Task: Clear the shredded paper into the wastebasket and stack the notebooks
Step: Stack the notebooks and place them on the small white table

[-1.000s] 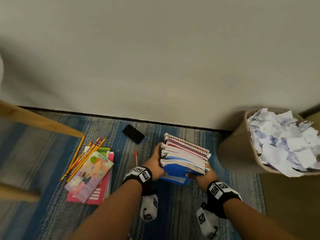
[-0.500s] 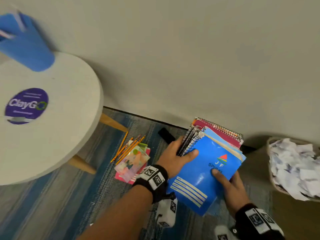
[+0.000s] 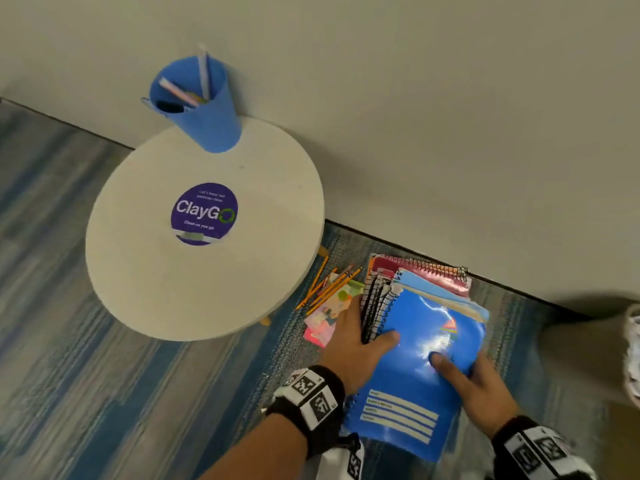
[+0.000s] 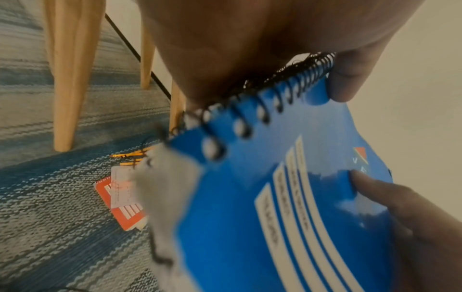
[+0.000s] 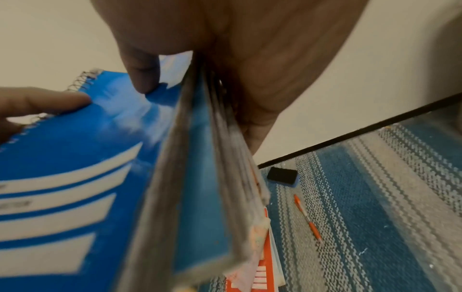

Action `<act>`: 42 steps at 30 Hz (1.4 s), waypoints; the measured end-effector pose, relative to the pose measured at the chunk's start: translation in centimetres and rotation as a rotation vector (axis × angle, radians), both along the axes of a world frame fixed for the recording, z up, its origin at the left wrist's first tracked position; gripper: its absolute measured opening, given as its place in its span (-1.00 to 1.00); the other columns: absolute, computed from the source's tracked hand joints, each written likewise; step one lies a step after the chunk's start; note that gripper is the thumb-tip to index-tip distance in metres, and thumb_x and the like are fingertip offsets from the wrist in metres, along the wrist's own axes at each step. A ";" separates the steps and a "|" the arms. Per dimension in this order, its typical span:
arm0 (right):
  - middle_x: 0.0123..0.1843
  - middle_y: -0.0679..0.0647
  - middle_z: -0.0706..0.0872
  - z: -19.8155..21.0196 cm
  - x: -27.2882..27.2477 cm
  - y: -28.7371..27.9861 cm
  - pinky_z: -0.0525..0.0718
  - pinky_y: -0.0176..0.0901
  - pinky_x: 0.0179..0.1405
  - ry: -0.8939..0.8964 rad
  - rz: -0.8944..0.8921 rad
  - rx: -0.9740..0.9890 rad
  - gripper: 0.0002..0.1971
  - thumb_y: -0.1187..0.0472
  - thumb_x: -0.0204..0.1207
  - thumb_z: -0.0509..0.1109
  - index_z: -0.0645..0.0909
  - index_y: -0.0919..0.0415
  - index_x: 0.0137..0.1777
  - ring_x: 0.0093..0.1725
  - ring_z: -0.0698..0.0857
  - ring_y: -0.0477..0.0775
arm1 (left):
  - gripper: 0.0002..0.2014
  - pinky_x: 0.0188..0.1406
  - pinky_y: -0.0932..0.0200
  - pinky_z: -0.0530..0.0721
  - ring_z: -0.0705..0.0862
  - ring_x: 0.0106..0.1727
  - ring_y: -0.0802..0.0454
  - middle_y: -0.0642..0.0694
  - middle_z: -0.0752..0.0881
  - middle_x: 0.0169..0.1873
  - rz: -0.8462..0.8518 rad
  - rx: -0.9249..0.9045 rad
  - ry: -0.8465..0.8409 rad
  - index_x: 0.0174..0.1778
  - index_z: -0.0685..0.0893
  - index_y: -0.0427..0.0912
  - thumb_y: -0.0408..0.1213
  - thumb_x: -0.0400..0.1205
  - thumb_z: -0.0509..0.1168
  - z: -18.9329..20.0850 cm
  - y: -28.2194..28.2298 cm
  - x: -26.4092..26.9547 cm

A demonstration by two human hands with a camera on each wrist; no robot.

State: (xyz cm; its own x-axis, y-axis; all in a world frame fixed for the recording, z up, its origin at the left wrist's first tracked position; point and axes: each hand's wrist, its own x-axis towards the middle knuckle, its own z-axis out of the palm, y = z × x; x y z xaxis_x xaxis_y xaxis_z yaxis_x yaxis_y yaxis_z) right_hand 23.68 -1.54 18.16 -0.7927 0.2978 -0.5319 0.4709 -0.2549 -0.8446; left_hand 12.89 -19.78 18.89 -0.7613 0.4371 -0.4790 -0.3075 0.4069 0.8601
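Observation:
Both hands hold a stack of spiral notebooks [image 3: 420, 362] above the carpet, a blue cover on top. My left hand [image 3: 356, 344] grips the spiral side, thumb [image 4: 350, 79] on the cover. My right hand [image 3: 467, 379] grips the opposite edge with its thumb [image 5: 142, 75] on top and fingers under the page edges [image 5: 200, 177]. More notebooks [image 3: 325, 320] lie on the floor under several pencils [image 3: 329, 289]. The wastebasket [image 3: 585, 358] shows at the right edge, with shredded paper [image 3: 634, 355] in it.
A round white table [image 3: 156, 289] on wooden legs [image 4: 72, 79] stands to the left, carrying a blue cup [image 3: 204, 109] of pens. On the striped carpet lie a black eraser [image 5: 282, 175] and an orange pen [image 5: 307, 217]. The wall runs close behind.
The stack has come up off the floor and tilted, so its blue cover now faces me. Both thumbs have moved onto the cover. My view has swung left onto the round table.

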 end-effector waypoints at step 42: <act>0.16 0.00 0.63 7.5 -31.7 -16.1 0.55 -0.26 -0.28 -0.161 0.133 0.306 -0.55 0.30 0.56 0.34 0.31 0.03 0.39 -0.01 0.66 -0.03 | -0.49 0.07 0.10 0.56 0.64 0.05 -0.05 -0.04 0.67 0.18 0.013 -0.558 0.222 0.50 0.34 -0.01 0.09 0.67 0.20 8.9 -16.9 -26.5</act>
State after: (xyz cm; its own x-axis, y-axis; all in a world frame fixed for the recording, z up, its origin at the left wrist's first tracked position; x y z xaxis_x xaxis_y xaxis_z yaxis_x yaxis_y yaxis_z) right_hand -8.06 -17.63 25.64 -0.7486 0.3620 -0.5555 0.6161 0.0702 -0.7845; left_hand -13.64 -36.71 27.74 -0.8730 0.1547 -0.4625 -0.1534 0.8131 0.5616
